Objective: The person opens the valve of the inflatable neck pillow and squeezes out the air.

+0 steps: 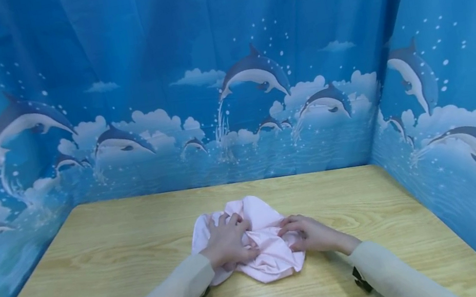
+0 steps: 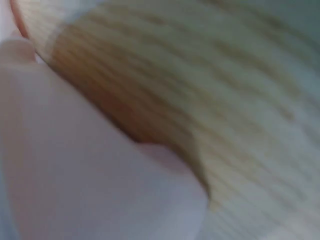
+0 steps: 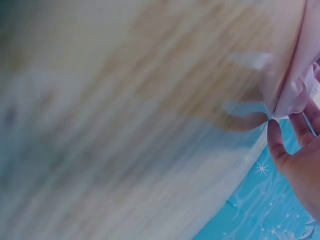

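Observation:
A pale pink cloth [image 1: 270, 255] lies crumpled in loose folds at the middle of the table. My left hand [image 1: 229, 242] is over its left part, fingers spread and bent into the folds, thumb toward the centre. At the cloth's right side, my right hand [image 1: 311, 234] pinches a fold between thumb and fingers. The right wrist view has the thumb and fingertips of this hand [image 3: 302, 160] at the lower edge of the cloth [image 3: 295, 92]. Blurred pink fabric [image 2: 100, 170] fills the lower left of the left wrist view and hides the left fingers.
The light wood-grain table [image 1: 117, 240] extends around the cloth on all sides. Blue curtains [image 1: 182, 32] with dolphins and clouds stand along its back and sides. Dark bands [image 1: 360, 279] show under the pale sleeves at both wrists.

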The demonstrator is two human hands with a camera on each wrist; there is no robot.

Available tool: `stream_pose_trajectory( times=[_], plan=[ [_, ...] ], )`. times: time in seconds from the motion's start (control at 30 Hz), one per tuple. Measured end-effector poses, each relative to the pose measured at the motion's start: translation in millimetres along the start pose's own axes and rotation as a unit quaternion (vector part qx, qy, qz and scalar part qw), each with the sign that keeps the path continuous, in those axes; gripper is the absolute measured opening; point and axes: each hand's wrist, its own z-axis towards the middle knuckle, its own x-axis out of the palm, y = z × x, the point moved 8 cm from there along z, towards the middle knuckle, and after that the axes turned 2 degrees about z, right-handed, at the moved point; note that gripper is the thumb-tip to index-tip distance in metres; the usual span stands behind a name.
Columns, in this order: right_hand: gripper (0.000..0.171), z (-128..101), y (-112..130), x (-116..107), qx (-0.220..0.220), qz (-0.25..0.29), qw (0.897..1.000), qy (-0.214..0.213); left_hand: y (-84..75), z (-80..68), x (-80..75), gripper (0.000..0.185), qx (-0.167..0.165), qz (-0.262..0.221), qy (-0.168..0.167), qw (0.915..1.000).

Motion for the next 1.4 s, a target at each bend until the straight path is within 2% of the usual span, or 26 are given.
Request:
stream_pose_trajectory(
  times=[0.13,0.2,0.4,0.5,0.67,0.83,1.1,1.4],
  plan=[
    [0.033,-0.5,-1.8,-1.3,0.009,0.008,1.000,0.001,0.9,-1.5,-0.5,0.054,0.014,-0.003,-0.017,0.9998],
    [0.033,-0.8,-2.5,-1.9,0.013,0.012,1.000,0.001,1.8,-1.7,-0.5,0.056,0.011,-0.009,-0.019,0.9997],
    [0.032,-1.5,-2.5,-1.6,0.013,0.011,1.000,0.000,4.3,0.4,-2.8,0.075,-0.037,-0.040,-0.015,0.9984],
    [0.032,-2.4,-1.3,-1.5,0.007,0.009,1.000,-0.002,4.3,1.7,-2.0,0.077,-0.054,-0.041,-0.016,0.9976],
    [0.032,-3.2,-0.1,-1.4,0.001,0.009,1.000,-0.003,2.5,2.7,3.2,0.065,-0.052,-0.017,-0.028,0.9981],
    [0.032,-2.2,-0.5,-1.2,0.007,0.015,1.000,0.002,-0.9,1.6,0.6,0.055,-0.042,-0.006,-0.042,0.9982],
    [0.032,-1.8,-0.7,-1.8,0.008,0.025,1.000,0.003,-1.9,2.6,-0.9,0.046,-0.045,0.012,-0.011,0.9988],
    [0.031,-2.4,-0.5,-0.3,-0.004,0.043,0.999,0.016,-1.3,3.2,-1.6,0.043,-0.030,-0.001,-0.019,0.9994]
  ],
)
